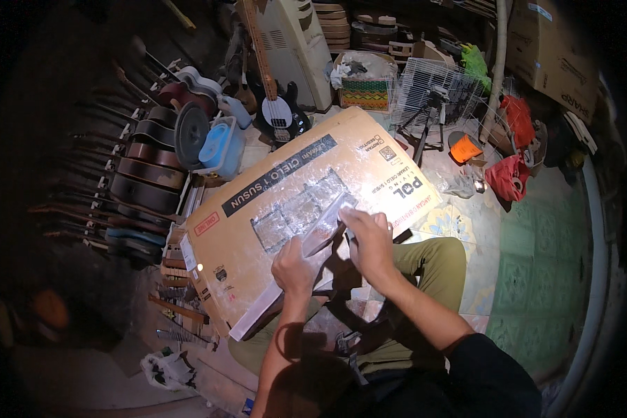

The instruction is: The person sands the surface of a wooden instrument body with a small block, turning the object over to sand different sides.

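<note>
A large flat brown cardboard box (258, 230) lies tilted across my knees, dusted white in its middle. A long pale strip (272, 299) runs along the box's near edge. My left hand (296, 268) grips the strip at its middle. My right hand (370, 240) pinches the strip's upper end near the box's centre. My olive-trousered legs (432, 268) show under the box.
A row of guitars (146, 167) leans at the left, with a black bass (279, 115) standing behind the box. A blue container (219, 146), a white wire cage (435, 90), a tripod (428, 125), red bags (508, 174) and a carton (550, 49) crowd the back. Green tiled floor (536, 279) lies at right.
</note>
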The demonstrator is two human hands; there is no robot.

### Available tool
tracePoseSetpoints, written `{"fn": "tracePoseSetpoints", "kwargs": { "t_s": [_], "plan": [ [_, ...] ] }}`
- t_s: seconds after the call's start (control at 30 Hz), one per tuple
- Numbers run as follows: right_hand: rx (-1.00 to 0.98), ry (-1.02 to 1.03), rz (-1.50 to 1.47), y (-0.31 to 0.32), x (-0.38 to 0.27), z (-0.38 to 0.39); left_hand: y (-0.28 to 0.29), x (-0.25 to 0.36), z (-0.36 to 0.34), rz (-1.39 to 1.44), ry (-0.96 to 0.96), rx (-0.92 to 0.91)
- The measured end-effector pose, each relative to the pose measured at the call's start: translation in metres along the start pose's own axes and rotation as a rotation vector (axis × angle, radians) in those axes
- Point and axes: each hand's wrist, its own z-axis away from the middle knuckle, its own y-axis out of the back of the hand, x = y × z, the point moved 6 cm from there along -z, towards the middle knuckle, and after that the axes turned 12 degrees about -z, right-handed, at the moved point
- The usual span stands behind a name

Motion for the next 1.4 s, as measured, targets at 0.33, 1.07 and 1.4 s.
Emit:
{"fn": "tracePoseSetpoints", "kwargs": {
  "t_s": [0.33,1.07,1.4],
  "plan": [
    [0.09,0.034,-0.028,0.002,0.005,-0.015,0.0,0.002,0.0,-0.036,-0.007,0.003],
    [0.044,-0.053,-0.008,0.005,0.007,0.001,0.0,0.006,0.012,0.013,0.009,-0.026],
    [0.056,-0.055,-0.013,0.003,0.016,0.0,-0.001,0.005,0.008,0.034,-0.016,0.073]
  ]
}}
